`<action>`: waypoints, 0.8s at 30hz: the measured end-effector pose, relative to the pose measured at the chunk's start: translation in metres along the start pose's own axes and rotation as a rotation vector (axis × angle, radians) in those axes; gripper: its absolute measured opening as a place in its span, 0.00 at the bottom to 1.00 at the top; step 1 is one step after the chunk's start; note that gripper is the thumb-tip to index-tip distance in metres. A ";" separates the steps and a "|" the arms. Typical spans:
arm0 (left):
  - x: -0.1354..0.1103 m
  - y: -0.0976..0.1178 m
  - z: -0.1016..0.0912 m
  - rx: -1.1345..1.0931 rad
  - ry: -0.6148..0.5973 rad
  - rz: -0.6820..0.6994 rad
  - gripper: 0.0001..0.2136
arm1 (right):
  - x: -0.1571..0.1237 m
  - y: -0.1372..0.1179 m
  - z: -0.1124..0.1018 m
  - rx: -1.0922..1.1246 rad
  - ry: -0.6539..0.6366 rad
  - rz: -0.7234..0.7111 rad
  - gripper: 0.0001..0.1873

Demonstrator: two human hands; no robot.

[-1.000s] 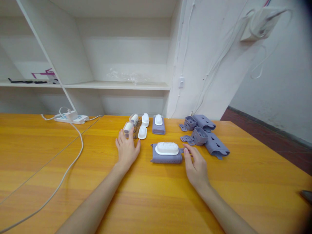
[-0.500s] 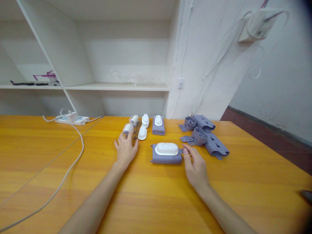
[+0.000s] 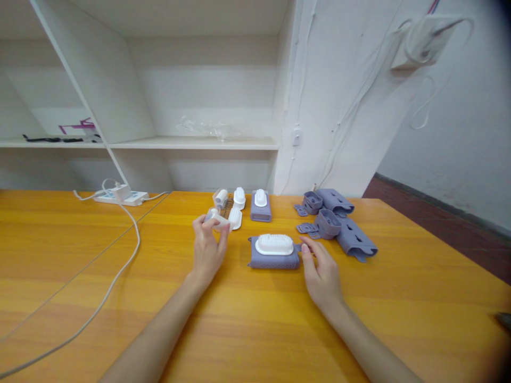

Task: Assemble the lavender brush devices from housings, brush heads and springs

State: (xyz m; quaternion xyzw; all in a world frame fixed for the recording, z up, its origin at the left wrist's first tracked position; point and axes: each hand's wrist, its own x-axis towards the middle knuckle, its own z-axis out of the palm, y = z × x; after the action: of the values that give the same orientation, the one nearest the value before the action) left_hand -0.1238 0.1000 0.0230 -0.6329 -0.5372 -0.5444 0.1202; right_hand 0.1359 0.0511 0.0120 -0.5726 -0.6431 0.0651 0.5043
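Note:
My left hand (image 3: 208, 247) is closed on a small translucent plastic container (image 3: 217, 218), gripped between thumb and fingers and tilted above the table. A second clear-and-white container (image 3: 220, 198) stands just behind it. In front of me lies a grey-purple sleeve-like holder (image 3: 273, 260), with a white bristled brush head (image 3: 274, 244) on top. My right hand (image 3: 322, 274) pinches the small tab at the holder's right end between thumb and forefinger. Near my left hand are two white ribbed oval pieces, one at the back (image 3: 239, 197) and one nearer (image 3: 235, 218), beside several brown springs (image 3: 227, 208).
Another grey-purple holder (image 3: 261, 214) carries a white piece (image 3: 261, 198) at the back. To the right lie grey-purple cups (image 3: 328, 224) and unrolled sleeves (image 3: 356, 238). A power strip (image 3: 122, 198) and white cable (image 3: 133, 250) are on the left; shelves (image 3: 191, 142) rise behind the table.
My left hand has picked up the nearer translucent container, tilted it and drawn it slightly right. My right hand stays at the holder's tab.

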 end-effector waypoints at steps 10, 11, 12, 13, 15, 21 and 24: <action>-0.020 0.019 0.006 -0.271 -0.261 -0.150 0.16 | -0.003 -0.020 -0.002 -0.305 -0.232 -0.337 0.26; -0.021 0.021 0.004 -0.252 -0.286 -0.125 0.18 | -0.003 -0.021 -0.003 -0.295 -0.262 -0.361 0.26; -0.020 0.023 0.003 -0.223 -0.313 -0.099 0.20 | -0.003 -0.022 -0.004 -0.271 -0.280 -0.369 0.25; -0.020 0.026 0.001 -0.188 -0.339 -0.077 0.21 | -0.003 -0.022 -0.004 -0.244 -0.288 -0.363 0.23; -0.018 0.029 -0.003 -0.132 -0.393 -0.049 0.22 | -0.002 -0.020 -0.006 -0.200 -0.302 -0.343 0.20; -0.016 0.029 -0.004 -0.069 -0.404 -0.062 0.11 | -0.003 -0.019 -0.007 -0.232 -0.279 -0.397 0.21; -0.016 0.026 -0.002 0.012 -0.341 -0.127 0.09 | -0.007 -0.030 -0.003 -0.312 -0.278 -0.523 0.30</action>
State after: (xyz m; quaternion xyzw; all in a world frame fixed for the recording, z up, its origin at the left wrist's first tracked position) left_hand -0.1012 0.0792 0.0223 -0.6801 -0.5920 -0.4325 -0.0035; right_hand 0.1169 0.0335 0.0294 -0.4441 -0.8332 -0.0883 0.3174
